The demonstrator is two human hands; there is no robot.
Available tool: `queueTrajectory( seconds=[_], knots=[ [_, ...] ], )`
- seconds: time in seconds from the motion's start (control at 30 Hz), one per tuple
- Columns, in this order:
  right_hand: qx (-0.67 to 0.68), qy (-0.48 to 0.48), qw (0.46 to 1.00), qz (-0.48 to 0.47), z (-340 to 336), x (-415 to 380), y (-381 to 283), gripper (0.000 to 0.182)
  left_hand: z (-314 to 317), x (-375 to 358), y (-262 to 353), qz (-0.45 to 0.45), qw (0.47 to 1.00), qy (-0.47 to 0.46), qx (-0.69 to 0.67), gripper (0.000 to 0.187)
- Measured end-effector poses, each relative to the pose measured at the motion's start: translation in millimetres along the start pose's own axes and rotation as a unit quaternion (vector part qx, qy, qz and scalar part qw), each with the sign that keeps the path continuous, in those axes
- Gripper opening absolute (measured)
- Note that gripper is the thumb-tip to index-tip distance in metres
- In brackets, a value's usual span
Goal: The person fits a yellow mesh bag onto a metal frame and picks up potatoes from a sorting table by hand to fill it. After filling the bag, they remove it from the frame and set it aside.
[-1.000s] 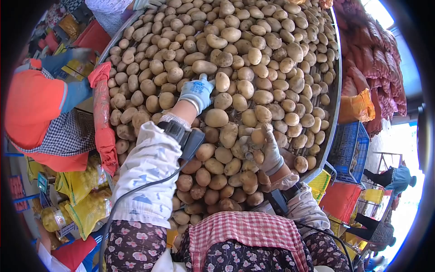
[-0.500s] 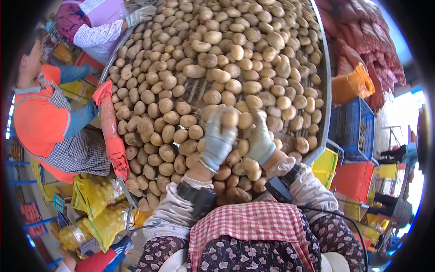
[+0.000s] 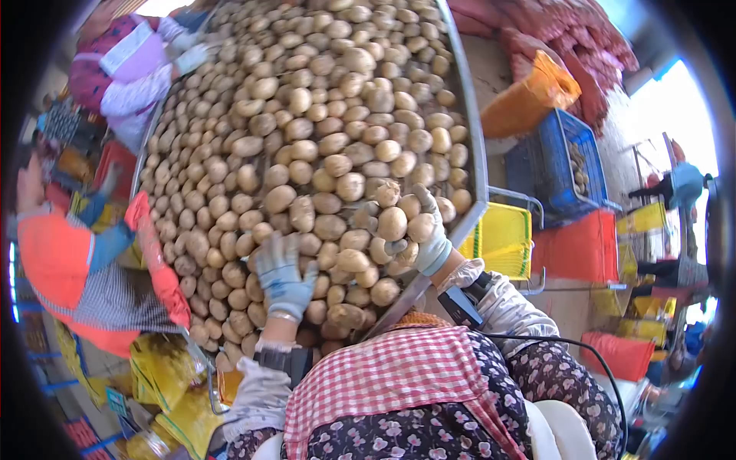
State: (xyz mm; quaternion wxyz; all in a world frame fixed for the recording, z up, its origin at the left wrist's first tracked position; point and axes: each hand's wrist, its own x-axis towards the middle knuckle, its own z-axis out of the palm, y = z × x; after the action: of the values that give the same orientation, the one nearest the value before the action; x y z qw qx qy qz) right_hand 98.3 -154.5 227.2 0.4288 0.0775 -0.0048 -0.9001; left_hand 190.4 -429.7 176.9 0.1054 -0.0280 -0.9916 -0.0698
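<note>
My left hand, in a light blue glove, rests on the heap of potatoes with its fingers spread; nothing is in its grasp. Farther right, near the metal rim of the sorting table, my gloved right hand curls around several potatoes, its fingertips partly hidden by them. Tan, earth-marked potatoes of mixed sizes cover the table around both hands.
The metal rim bounds the table's right side. Beyond it are a yellow crate, a blue crate, an orange sack and red mesh sacks. Two co-workers stand left, beside a red cloth-like roll on the edge.
My hands have parted: the left moved leftward and spread open on the heap, the right gathered several potatoes toward the right rim. The view has turned rightward.
</note>
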Motion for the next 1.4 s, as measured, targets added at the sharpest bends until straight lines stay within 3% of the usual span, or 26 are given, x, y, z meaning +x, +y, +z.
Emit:
queueTrajectory(
  seconds=[0.07, 0.1, 0.17, 0.23, 0.43, 0.5, 0.57, 0.63, 0.77, 0.83, 0.9, 0.97, 1.03, 1.1, 1.13, 1.2, 1.27, 1.3, 1.33, 1.37, 1.4],
  knots=[
    [-0.016, 0.03, 0.997, -0.076, 3, -25, -14, 0.054, 9, -3, -4, -0.019, 0.999, 0.013, 0.045, 0.064],
    [-0.005, -0.039, 0.995, -0.089, -10, -37, -25, 0.053, 2, 1, 0, -0.046, 0.996, -0.027, 0.067, 0.063],
    [-0.034, -0.013, 0.983, -0.179, -9, -72, -50, 0.056, 3, 1, -2, -0.009, 0.996, -0.007, 0.084, 0.058],
    [-0.001, -0.072, 0.971, -0.227, -5, -119, -74, 0.052, 9, -1, -6, -0.015, 0.997, -0.008, 0.081, 0.059],
    [-0.023, 0.015, 0.88, -0.475, -61, -281, -144, 0.049, 11, -1, -9, -0.021, 0.993, -0.032, 0.112, 0.055],
    [0.011, 0.1, 0.838, -0.536, -81, -337, -164, 0.045, 14, -1, -16, -0.014, 0.991, -0.038, 0.131, 0.055],
    [0.079, 0.11, 0.816, -0.562, -81, -394, -195, 0.042, 16, -2, -20, -0.014, 0.989, -0.041, 0.139, 0.056],
    [0.11, 0.036, 0.806, -0.581, -106, -463, -248, 0.052, 11, -2, -19, -0.033, 0.989, -0.07, 0.129, 0.056],
    [0.122, 0.154, 0.65, -0.734, -95, -553, -325, 0.046, 26, -25, -4, -0.063, 0.992, -0.026, 0.107, 0.058],
    [0.1, 0.2, 0.615, -0.756, -101, -572, -338, 0.047, 13, -63, -5, -0.108, 0.988, 0.002, 0.108, 0.059],
    [0.069, 0.256, 0.621, -0.737, -109, -554, -346, 0.05, -18, -71, 54, -0.201, 0.969, -0.129, 0.069, 0.064],
    [0.046, 0.347, 0.615, -0.706, -108, -497, -338, 0.055, 14, -93, 34, -0.273, 0.951, -0.077, 0.124, 0.065],
    [-0.003, 0.467, 0.591, -0.658, -81, -414, -305, 0.061, 10, -86, 28, -0.19, 0.964, -0.063, 0.173, 0.072],
    [-0.18, 0.532, 0.614, -0.555, -76, -350, -286, 0.052, 3, -73, 19, -0.186, 0.973, -0.014, 0.138, 0.076],
    [-0.191, 0.526, 0.633, -0.536, -74, -319, -282, 0.052, -3, -65, 23, -0.19, 0.972, -0.008, 0.139, 0.077],
    [-0.551, 0.455, 0.498, -0.491, -65, -256, -254, 0.046, 2, -66, 15, -0.202, 0.972, 0.025, 0.12, 0.076],
    [-0.718, 0.3, 0.436, -0.452, -40, -186, -208, 0.037, 9, -67, 17, -0.247, 0.96, 0.05, 0.119, 0.077],
    [-0.756, 0.248, 0.447, -0.409, -19, -154, -173, 0.04, 17, -73, 16, -0.255, 0.956, 0.078, 0.123, 0.077],
    [-0.76, 0.141, 0.497, -0.393, -32, -128, -152, 0.046, 22, -82, 17, -0.258, 0.956, 0.074, 0.12, 0.076],
    [-0.865, 0.043, 0.345, -0.362, -14, -108, -125, 0.054, 34, -98, 15, -0.248, 0.959, 0.08, 0.115, 0.074],
    [-0.918, 0.019, 0.244, -0.312, 3, -83, -91, 0.063, 25, -110, 18, -0.249, 0.964, 0.059, 0.079, 0.073]
  ],
)
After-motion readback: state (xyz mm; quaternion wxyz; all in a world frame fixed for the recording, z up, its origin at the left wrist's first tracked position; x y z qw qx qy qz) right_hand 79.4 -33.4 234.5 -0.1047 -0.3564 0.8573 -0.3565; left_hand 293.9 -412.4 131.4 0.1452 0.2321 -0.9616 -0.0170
